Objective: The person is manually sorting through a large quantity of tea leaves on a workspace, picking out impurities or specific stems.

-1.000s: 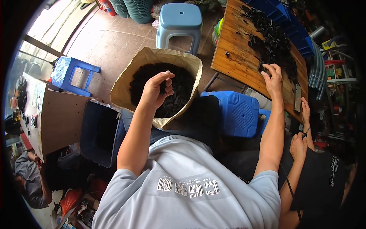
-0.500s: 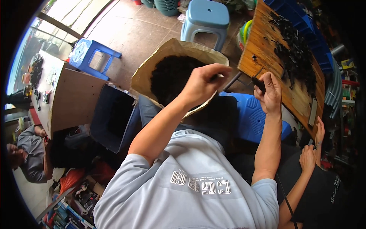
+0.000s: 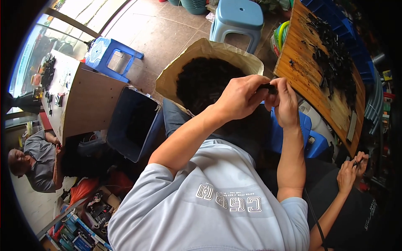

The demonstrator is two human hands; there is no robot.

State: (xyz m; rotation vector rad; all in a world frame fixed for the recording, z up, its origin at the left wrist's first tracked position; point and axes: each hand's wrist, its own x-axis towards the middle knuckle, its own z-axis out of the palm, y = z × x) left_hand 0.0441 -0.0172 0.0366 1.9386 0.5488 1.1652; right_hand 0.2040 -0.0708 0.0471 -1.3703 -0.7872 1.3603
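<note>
Left hand (image 3: 239, 97) and right hand (image 3: 287, 108) have drawn together since 0.5 s ago, now pinching black pieces (image 3: 267, 88), count hidden, by the sack's (image 3: 168, 83) right rim. Uneven pressure could make 1 slip and fall beside the sack.

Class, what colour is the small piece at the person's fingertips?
The small piece is black; the head view shows it best.

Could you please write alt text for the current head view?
A person's left hand and right hand hold a small black part, near an open sack of dark pieces; at right, black parts lie on a wooden table.
</note>
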